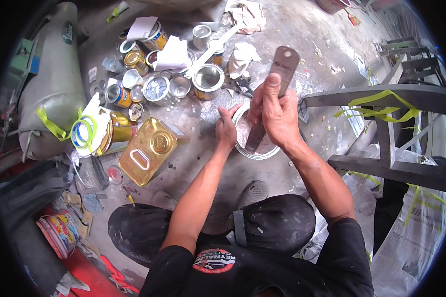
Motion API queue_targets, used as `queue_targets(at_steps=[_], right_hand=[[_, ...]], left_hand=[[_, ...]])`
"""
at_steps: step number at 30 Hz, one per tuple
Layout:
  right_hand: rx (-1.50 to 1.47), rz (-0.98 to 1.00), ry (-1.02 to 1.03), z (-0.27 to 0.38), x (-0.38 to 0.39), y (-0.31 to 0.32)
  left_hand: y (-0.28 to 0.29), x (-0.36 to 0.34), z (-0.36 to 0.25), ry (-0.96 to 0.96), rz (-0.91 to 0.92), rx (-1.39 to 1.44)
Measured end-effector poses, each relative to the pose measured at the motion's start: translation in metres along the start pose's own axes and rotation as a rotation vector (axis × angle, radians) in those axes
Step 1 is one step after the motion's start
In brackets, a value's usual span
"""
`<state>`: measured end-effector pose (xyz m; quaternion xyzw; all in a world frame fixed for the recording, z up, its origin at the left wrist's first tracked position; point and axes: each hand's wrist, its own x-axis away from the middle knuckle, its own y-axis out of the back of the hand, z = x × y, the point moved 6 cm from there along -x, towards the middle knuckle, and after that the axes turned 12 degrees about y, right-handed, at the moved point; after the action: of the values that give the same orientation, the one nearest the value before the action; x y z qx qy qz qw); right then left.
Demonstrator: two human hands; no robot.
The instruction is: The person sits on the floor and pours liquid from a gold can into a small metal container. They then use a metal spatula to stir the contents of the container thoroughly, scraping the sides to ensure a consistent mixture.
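My right hand (282, 119) is wrapped round a flat grey mixing stick (286, 62), its thumb laid along the face. The rounded top end, with a hole in it, points up and away from me. Its lower end reaches down into an open round can (254, 156) of pale pinkish-grey paste (268, 145). My left hand (226, 130) grips the can's left side, fingers at the rim. The can stands on the floor between my hands, and my right hand hides part of its opening. Left of it stands a gold rectangular tin (148, 151) with a white handle.
Several open paint cans (208, 81) and cups crowd the floor ahead and left. Crumpled white paper (243, 57) lies near them. A grey tank (52, 84) stands far left. Dark frame bars (376, 95) with yellow-green tape are close on the right. A colourful bucket (59, 232) sits lower left.
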<state>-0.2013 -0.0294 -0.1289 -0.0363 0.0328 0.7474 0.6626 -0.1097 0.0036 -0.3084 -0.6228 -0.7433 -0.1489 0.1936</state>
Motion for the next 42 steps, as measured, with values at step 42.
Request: queue_targets(at_steps=[42], right_hand=[[0.988, 0.404, 0.161, -0.021, 0.063, 0.094]], left_hand=[[-0.022, -0.015, 0.028, 0.031, 0.337, 0.326]])
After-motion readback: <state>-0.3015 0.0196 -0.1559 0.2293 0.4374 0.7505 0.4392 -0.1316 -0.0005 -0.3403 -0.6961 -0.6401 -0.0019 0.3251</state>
